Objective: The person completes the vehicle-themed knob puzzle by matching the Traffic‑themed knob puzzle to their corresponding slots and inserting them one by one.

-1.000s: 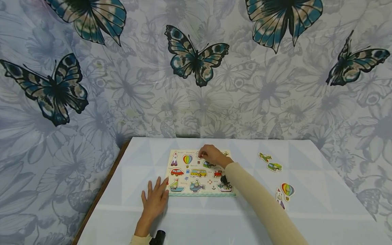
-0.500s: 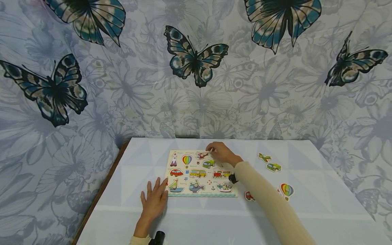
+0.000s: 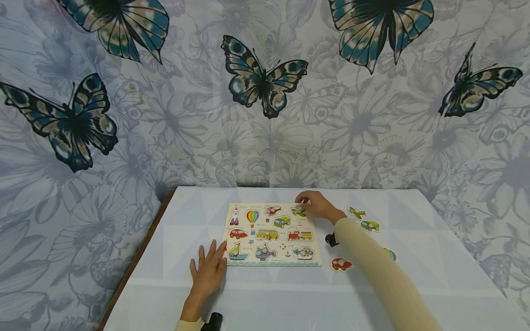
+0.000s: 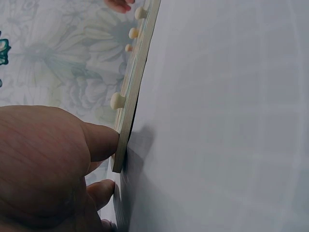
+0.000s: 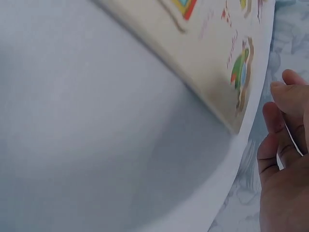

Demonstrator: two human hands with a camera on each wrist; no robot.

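Observation:
A flat cream wooden puzzle board (image 3: 312, 223) lies on the table with printed vehicles in cut-out shapes. My left hand (image 3: 209, 271) rests on the table at the board's near left corner, fingers spread. In the left wrist view its thumb (image 4: 102, 140) touches the board's edge, and round wooden knobs (image 4: 117, 100) stand up from the board. My right hand (image 3: 316, 204) hovers at the far right corner, beside the green plane picture (image 3: 297, 211). Its fingers (image 5: 273, 118) are loosely bent in the right wrist view, with nothing seen between them.
Loose puzzle pieces lie right of the board: a green plane (image 3: 357, 212), a green car (image 3: 370, 225), a red car (image 3: 341, 264) and a balloon (image 3: 391, 253) partly behind the right sleeve (image 3: 381, 266). A butterfly-patterned wall (image 3: 265, 151) stands behind the white table (image 3: 269, 299).
My right hand has moved right from the red helicopter picture to the board's far right corner, uncovering the helicopter, train and plane pictures and the loose red car. The left hand stays put.

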